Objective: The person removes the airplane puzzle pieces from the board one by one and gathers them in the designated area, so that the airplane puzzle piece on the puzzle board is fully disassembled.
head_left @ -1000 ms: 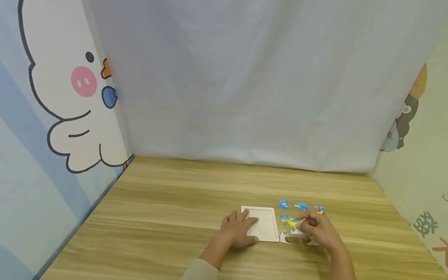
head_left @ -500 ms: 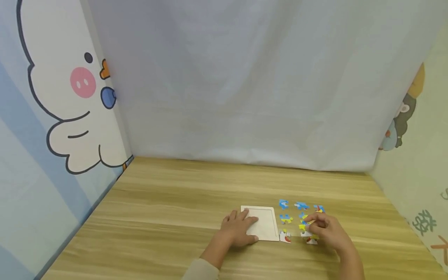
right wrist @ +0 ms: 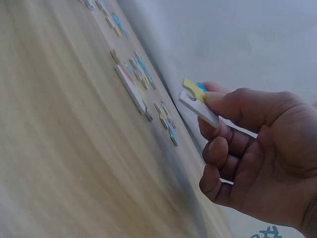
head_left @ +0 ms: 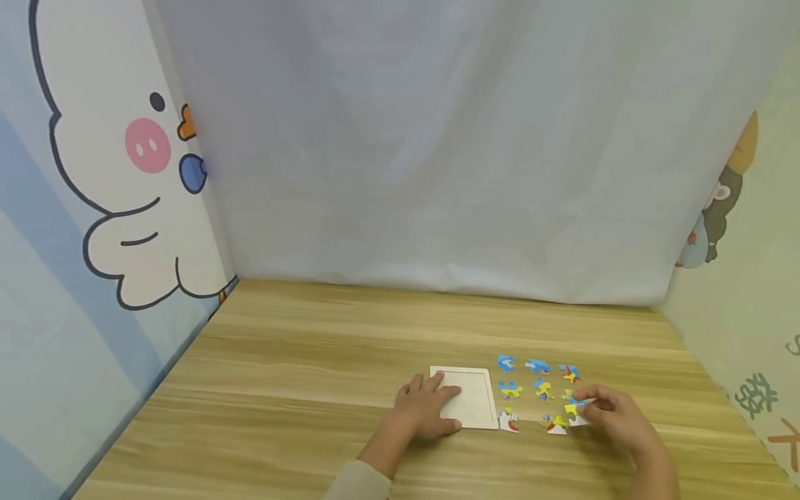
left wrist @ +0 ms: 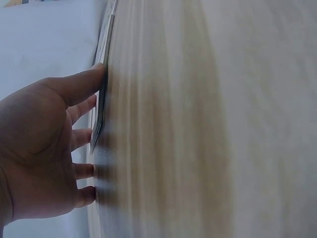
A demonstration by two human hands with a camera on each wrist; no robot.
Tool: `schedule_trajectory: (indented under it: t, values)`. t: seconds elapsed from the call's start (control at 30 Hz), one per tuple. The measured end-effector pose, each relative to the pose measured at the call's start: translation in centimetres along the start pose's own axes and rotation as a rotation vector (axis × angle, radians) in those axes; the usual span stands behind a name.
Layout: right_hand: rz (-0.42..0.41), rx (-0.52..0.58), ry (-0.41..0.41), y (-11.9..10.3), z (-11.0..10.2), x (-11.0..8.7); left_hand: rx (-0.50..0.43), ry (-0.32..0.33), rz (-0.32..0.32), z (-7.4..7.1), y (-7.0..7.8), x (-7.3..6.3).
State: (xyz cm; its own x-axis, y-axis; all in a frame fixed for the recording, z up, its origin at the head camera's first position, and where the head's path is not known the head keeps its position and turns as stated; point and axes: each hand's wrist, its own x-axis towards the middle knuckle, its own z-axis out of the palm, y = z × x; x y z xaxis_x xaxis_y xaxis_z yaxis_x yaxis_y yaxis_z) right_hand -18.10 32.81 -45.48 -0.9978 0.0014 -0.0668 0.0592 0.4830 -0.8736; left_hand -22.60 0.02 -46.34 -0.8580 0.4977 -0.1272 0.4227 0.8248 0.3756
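Note:
My left hand [head_left: 426,408] lies with spread fingers on a square pale wooden puzzle board [head_left: 476,399] with a raised rim. In the left wrist view its thumb and fingertips [left wrist: 85,170] are at the thin board's edge. My right hand [head_left: 619,420] pinches a blue, yellow and white puzzle piece [right wrist: 198,105] between thumb and index finger. That piece is held tilted above the table, with the other fingers curled below it in the right wrist view. To its left lie a blue and yellow puzzle piece [head_left: 544,389] and a white, red and yellow puzzle piece [head_left: 555,426].
Several more puzzle pieces lie spaced in rows right of the board, including a blue piece [head_left: 506,363] at the back left and a white and red piece [head_left: 509,422] near the board's front corner. A grey curtain [head_left: 437,173] hangs behind the wooden table [head_left: 300,361].
My right hand has moved to the right with the pinched puzzle piece, uncovering the pieces it passed over. My left hand has stayed on the board.

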Motion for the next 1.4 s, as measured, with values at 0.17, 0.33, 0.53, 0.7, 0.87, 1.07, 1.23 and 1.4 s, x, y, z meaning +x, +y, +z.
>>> schedule_trajectory:
  t: [0.17,0.33,0.53,0.7,0.87,1.07,1.23,1.4]
  values:
    - [0.032,-0.046,-0.022,1.0,-0.9,-0.5,-0.016,0.000,-0.008,0.1,0.0,0.1]
    - [0.072,-0.051,-0.034,1.7,-1.1,-0.6,-0.028,0.000,-0.005,0.1,-0.1,0.2]
    - [0.062,-0.124,-0.018,1.9,-0.9,0.0,-0.028,0.002,0.008,0.0,-0.3,0.3]
    - [0.050,-0.198,0.003,1.6,-0.8,0.4,-0.028,0.013,0.012,-0.2,-0.5,0.4]
    - [0.076,-0.192,0.019,1.7,-0.7,0.5,-0.031,0.015,-0.001,-0.2,-0.5,0.4]
    - [0.075,-0.200,0.013,1.8,-0.6,0.7,-0.079,0.011,0.007,-0.2,-1.1,0.2]
    - [0.085,-0.211,0.034,1.6,-0.3,0.7,-0.101,0.023,0.027,-0.3,-1.5,0.3]
    - [0.082,-0.220,0.060,1.5,-0.1,0.6,-0.096,0.055,0.044,-0.4,-1.9,0.2]
